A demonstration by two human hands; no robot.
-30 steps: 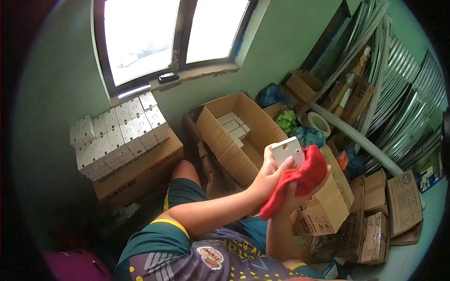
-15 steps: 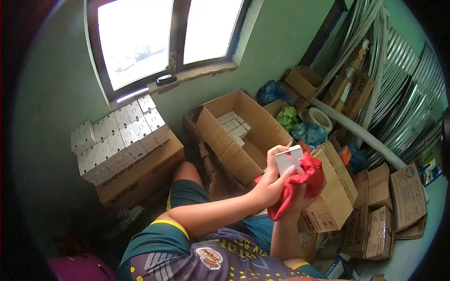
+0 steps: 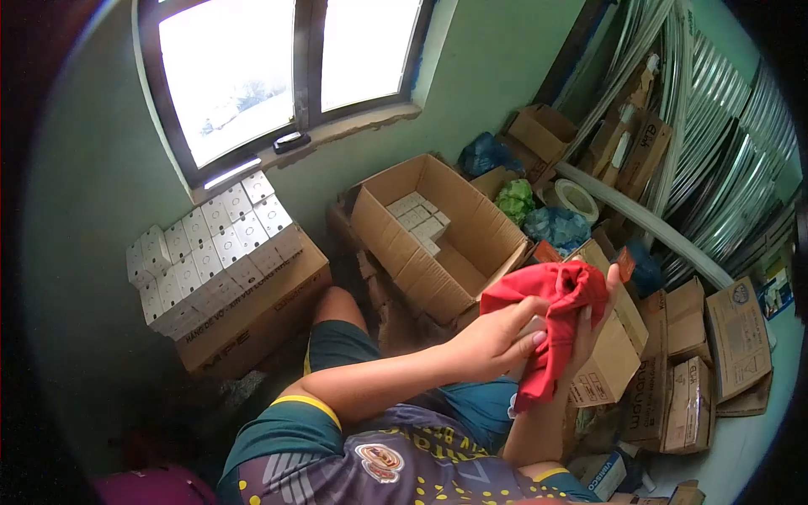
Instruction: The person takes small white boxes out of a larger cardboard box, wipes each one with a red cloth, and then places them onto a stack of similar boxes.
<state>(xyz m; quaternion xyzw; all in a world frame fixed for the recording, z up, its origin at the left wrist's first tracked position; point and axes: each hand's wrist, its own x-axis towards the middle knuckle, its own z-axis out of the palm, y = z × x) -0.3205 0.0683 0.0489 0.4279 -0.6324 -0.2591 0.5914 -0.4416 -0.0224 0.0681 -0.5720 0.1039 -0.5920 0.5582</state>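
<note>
Red cloth (image 3: 551, 286) has swung across the white box (image 3: 530, 326), which showed nearly whole half a second ago; now only a sliver peeks out. From where I stand, the left hand (image 3: 503, 338) has that box pinched between thumb and fingers, in front of the chest. Behind the cloth sits the right hand (image 3: 592, 330), fingers pointing up; whether it clasps anything, I can't tell. I'd guess the box is light, stiff and a touch slippery (smooth plastic, by the look of it), best held by its side edges, while the cloth looks limp and soft, easiest taken in a bunch. Its tail points down toward the lap, long axis roughly upright; the box's own axis is too covered to judge.
</note>
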